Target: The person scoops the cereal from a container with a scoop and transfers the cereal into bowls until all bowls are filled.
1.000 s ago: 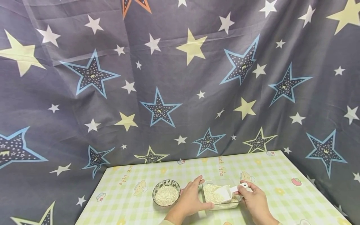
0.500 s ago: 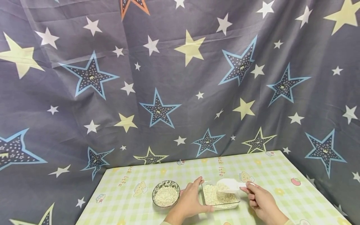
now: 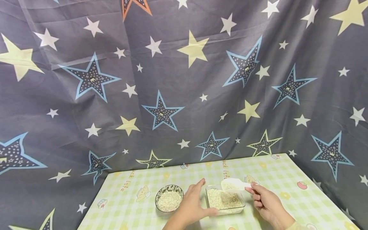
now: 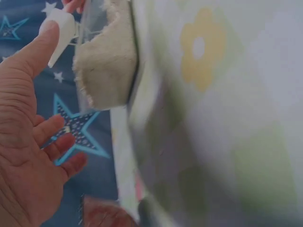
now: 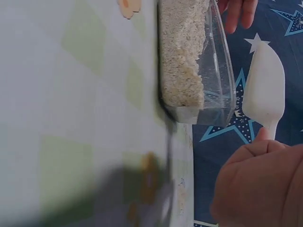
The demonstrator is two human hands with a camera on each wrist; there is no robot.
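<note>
My right hand (image 3: 267, 203) grips the handle of a white plastic scoop (image 3: 238, 185), which carries pale flakes like oats. The scoop is raised over the far side of a clear rectangular container (image 3: 230, 210). More of the flakes (image 5: 182, 56) fill much of that container, sloping up along one side in the right wrist view. At the container's left side is my left hand (image 3: 190, 204), its thumb and fingers spread and holding nothing. In the left wrist view, that hand's fingers (image 4: 57, 149) are relaxed and stand apart from the container wall.
A round bowl with a dark leaf pattern (image 3: 174, 187) stands left of my left hand, with flakes (image 3: 169, 201) inside. Green checked cloth (image 3: 120, 207) covers the table. Behind its far edge hangs a dark curtain (image 3: 178, 143) printed with stars.
My right hand has lifted the scoop out of the flakes, and it now sits level above the container. My left hand has shifted slightly left, away from the container.
</note>
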